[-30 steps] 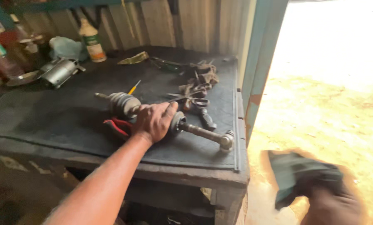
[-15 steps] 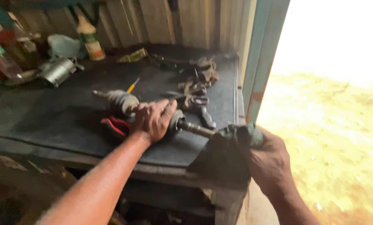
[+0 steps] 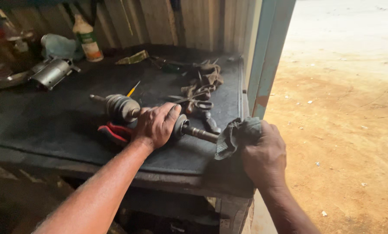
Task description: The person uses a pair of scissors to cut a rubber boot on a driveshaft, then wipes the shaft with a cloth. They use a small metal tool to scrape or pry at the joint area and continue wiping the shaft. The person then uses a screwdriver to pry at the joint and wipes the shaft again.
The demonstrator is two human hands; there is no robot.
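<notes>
Fingers of our left hand: curled down over the middle of the axle shaft, clamping it against the workbench. Fingers of our right hand: clenched on a dark rag, which is wrapped over the shaft's near end at the bench's right edge.

Axle shaft: we see it lying flat across the dark bench top, running from upper left to lower right. Its ribbed rubber boot sits just left of our left hand; a bare metal rod shows between the two hands.

Red-handled pliers: on the bench, partly under our left wrist, just beside the shaft.

Yellow-handled screwdriver: behind the boot, near it.

Heap of straps and scissors-like tools: behind the shaft, toward the bench's right rear.

Small metal motor: far left rear, well apart from the hands.

Plastic bottle: upright at the back, against the corrugated wall.

Blue-grey post: stands at the bench's right corner; sandy ground lies beyond it.
</notes>
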